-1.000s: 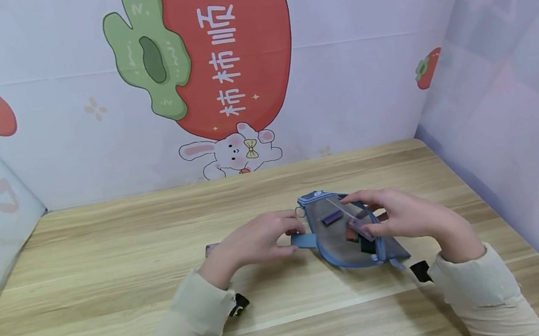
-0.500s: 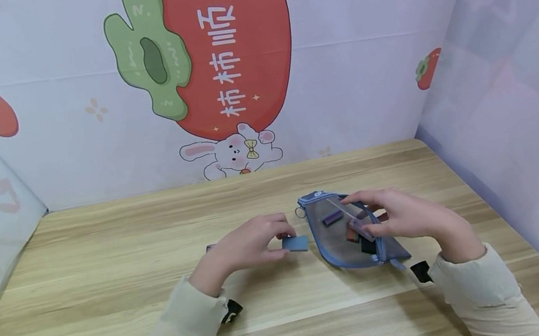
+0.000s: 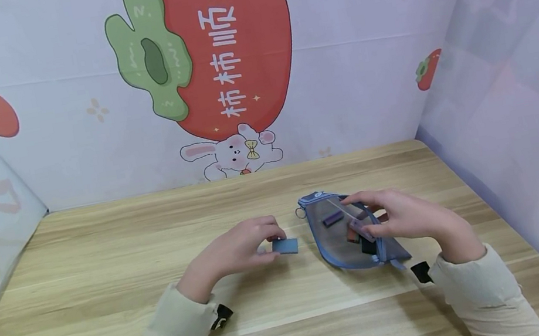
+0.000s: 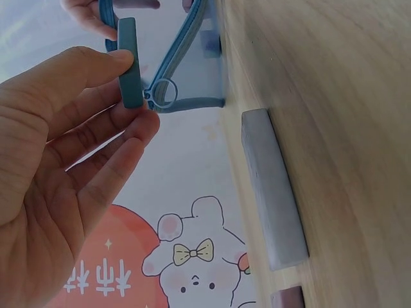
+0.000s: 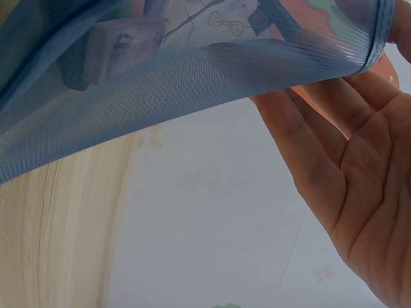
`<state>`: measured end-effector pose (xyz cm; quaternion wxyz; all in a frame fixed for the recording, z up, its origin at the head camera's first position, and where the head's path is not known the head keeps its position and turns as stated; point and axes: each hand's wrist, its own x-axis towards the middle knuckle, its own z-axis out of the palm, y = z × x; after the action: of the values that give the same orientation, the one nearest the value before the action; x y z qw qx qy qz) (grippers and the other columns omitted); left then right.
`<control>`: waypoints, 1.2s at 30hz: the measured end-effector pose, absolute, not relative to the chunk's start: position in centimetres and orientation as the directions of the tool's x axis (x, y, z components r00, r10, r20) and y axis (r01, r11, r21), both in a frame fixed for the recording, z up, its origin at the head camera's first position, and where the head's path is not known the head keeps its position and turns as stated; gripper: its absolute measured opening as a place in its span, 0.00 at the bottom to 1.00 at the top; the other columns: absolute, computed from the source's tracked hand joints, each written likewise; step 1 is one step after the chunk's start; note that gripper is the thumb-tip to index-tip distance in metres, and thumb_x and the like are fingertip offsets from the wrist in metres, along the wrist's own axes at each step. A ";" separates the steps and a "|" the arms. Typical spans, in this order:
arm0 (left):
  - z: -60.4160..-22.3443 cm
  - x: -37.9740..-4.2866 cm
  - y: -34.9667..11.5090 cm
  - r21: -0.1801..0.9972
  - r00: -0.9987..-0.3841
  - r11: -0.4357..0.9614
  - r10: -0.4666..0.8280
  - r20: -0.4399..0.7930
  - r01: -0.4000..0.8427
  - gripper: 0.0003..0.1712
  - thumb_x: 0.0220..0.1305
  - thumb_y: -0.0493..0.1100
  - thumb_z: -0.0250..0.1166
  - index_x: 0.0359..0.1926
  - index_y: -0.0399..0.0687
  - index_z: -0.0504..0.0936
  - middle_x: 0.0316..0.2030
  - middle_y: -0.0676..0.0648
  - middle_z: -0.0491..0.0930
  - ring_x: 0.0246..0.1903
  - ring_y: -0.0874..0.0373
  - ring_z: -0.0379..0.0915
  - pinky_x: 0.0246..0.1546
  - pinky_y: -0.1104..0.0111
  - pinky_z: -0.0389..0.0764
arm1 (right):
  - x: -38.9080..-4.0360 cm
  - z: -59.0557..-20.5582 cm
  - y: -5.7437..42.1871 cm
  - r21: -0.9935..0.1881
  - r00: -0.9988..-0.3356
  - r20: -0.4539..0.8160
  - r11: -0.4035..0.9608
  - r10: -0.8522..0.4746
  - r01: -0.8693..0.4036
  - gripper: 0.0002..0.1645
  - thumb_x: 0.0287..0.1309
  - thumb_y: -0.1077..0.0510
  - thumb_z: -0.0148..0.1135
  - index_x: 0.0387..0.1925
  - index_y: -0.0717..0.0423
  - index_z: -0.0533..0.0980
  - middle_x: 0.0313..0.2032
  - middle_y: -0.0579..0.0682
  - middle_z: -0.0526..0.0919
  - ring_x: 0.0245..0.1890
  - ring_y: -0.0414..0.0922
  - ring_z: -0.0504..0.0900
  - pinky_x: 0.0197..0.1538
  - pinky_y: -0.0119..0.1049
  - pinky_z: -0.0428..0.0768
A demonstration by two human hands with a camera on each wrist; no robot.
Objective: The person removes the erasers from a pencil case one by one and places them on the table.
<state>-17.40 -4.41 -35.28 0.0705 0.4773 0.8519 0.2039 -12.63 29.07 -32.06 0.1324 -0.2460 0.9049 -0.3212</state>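
Note:
My left hand [image 3: 237, 250] pinches a flat blue rectangular block [image 3: 287, 246] by its left side, a little to the left of the pouch. Seen from the left wrist, the same block [image 4: 130, 70] is a thin teal slab between thumb and fingertips. A grey-blue mesh zip pouch [image 3: 334, 249] gapes at its right, where my right hand [image 3: 411, 212] grips the rim. Through the mesh show a purple block [image 3: 333, 218], a reddish one, a dark one and a mauve one. In the right wrist view, fingers reach behind the pouch edge [image 5: 212, 77]; their tips are hidden.
In the left wrist view a long grey block [image 4: 275, 192] and a mauve block [image 4: 289, 298] lie on the wooden table; the left hand covers them in the head view. A printed backdrop [image 3: 352, 88] rises at the table's far edge.
My left hand has moved left with the blue block, from overlapping the pouch's left edge to a gap beside it. The right hand and the pouch have stayed put.

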 end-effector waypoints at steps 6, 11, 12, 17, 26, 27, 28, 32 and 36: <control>-35.3 -17.2 -4.9 0.409 -0.533 0.461 0.843 0.074 0.787 0.13 0.62 0.40 0.69 0.48 0.46 0.85 0.42 0.52 0.81 0.41 0.60 0.77 0.50 0.69 0.81 | -12.7 -32.1 29.1 -0.651 -0.842 -0.082 0.669 -0.533 -0.359 0.33 0.62 0.62 0.63 0.68 0.59 0.67 0.60 0.62 0.77 0.50 0.51 0.81 0.53 0.49 0.82; -35.2 -17.1 -5.3 0.416 -0.539 0.466 0.839 0.072 0.781 0.13 0.62 0.40 0.69 0.48 0.45 0.85 0.42 0.52 0.81 0.41 0.57 0.78 0.49 0.69 0.81 | -12.7 -32.1 29.1 -0.650 -0.843 -0.082 0.670 -0.532 -0.359 0.33 0.62 0.62 0.63 0.68 0.59 0.67 0.59 0.62 0.77 0.49 0.49 0.81 0.53 0.48 0.82; -35.3 -17.1 -5.4 0.417 -0.541 0.467 0.838 0.072 0.780 0.13 0.62 0.40 0.69 0.48 0.44 0.85 0.41 0.52 0.81 0.41 0.57 0.78 0.49 0.69 0.81 | -12.7 -32.1 29.1 -0.649 -0.843 -0.083 0.671 -0.532 -0.359 0.33 0.62 0.62 0.63 0.68 0.59 0.67 0.58 0.61 0.77 0.49 0.49 0.81 0.53 0.48 0.82; -35.6 -17.0 -6.0 0.413 -0.549 0.474 0.832 0.077 0.777 0.13 0.61 0.40 0.69 0.48 0.45 0.85 0.40 0.53 0.80 0.40 0.57 0.78 0.47 0.69 0.81 | -12.7 -32.1 29.1 -0.653 -0.842 -0.083 0.668 -0.533 -0.358 0.33 0.62 0.62 0.64 0.68 0.59 0.67 0.59 0.62 0.77 0.50 0.51 0.81 0.53 0.49 0.83; -36.0 -16.6 -7.2 0.388 -0.559 0.493 0.826 0.072 0.778 0.12 0.61 0.41 0.69 0.46 0.46 0.85 0.39 0.55 0.80 0.37 0.64 0.73 0.43 0.71 0.80 | -12.6 -32.0 29.0 -0.655 -0.843 -0.089 0.668 -0.531 -0.352 0.33 0.62 0.62 0.63 0.68 0.60 0.66 0.58 0.62 0.78 0.50 0.52 0.81 0.53 0.51 0.82; -36.0 -16.6 -7.3 0.388 -0.561 0.496 0.825 0.070 0.777 0.12 0.61 0.40 0.69 0.46 0.46 0.85 0.39 0.55 0.80 0.37 0.64 0.73 0.43 0.72 0.80 | -12.6 -32.0 29.0 -0.655 -0.843 -0.091 0.669 -0.530 -0.350 0.33 0.62 0.62 0.63 0.68 0.60 0.66 0.57 0.61 0.78 0.50 0.51 0.81 0.53 0.51 0.82; -36.0 -16.5 -7.4 0.388 -0.564 0.498 0.823 0.071 0.776 0.12 0.61 0.40 0.69 0.46 0.45 0.85 0.38 0.55 0.80 0.36 0.64 0.74 0.43 0.72 0.80 | -12.6 -32.0 29.0 -0.655 -0.844 -0.091 0.670 -0.529 -0.350 0.33 0.62 0.62 0.63 0.68 0.59 0.66 0.56 0.61 0.79 0.49 0.50 0.81 0.53 0.51 0.82; -36.1 -16.4 -7.9 0.385 -0.567 0.502 0.821 0.070 0.775 0.12 0.61 0.39 0.69 0.45 0.45 0.85 0.38 0.55 0.79 0.36 0.62 0.75 0.42 0.72 0.80 | -12.6 -31.9 29.0 -0.654 -0.842 -0.092 0.670 -0.531 -0.351 0.33 0.62 0.61 0.63 0.68 0.60 0.67 0.54 0.59 0.80 0.48 0.48 0.81 0.53 0.51 0.82; -36.2 -16.2 -8.4 0.391 -0.577 0.513 0.814 0.060 0.764 0.12 0.60 0.38 0.69 0.46 0.45 0.85 0.39 0.55 0.80 0.36 0.61 0.76 0.42 0.72 0.80 | -12.6 -31.9 28.9 -0.654 -0.841 -0.091 0.669 -0.533 -0.353 0.33 0.62 0.62 0.63 0.68 0.60 0.67 0.54 0.59 0.80 0.48 0.49 0.81 0.53 0.51 0.82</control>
<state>-16.19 -8.45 -36.18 0.0656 0.4550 0.8673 0.1911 -12.56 28.90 -31.87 0.1386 -0.2453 0.9029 -0.3246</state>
